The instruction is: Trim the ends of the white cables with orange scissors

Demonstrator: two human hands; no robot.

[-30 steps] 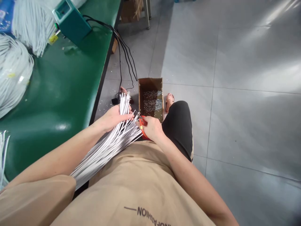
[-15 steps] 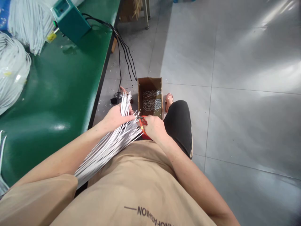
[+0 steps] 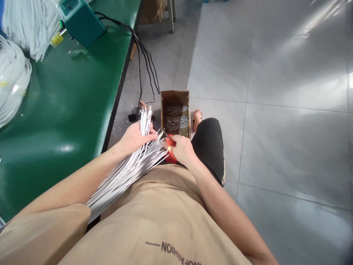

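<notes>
A thick bundle of thin white wires (image 3: 129, 169) runs across my lap, its cut ends fanned out at the front. My left hand (image 3: 136, 137) is closed around part of the bundle, with the thumb reaching toward a few wire ends on the right. In my right hand (image 3: 180, 147) is a pair of cutting pliers (image 3: 170, 145) with red-orange handles. Their dark jaws are beside the wire ends near my left thumb; whether the blades touch a wire is too small to tell. Below the hands stands an open cardboard box (image 3: 162, 110) with small clippings in it.
To the left is a green-topped table (image 3: 68, 110) with coiled white wire bundles (image 3: 12, 81) and a teal machine (image 3: 79, 22). Black cables (image 3: 143, 48) hang over its edge to the floor. Scattered clippings lie on the grey tiles (image 3: 220, 73).
My right hand and the pliers have turned slightly, and the jaws have shifted up and to the right, a little away from my left thumb. My left hand keeps its hold on the wires.
</notes>
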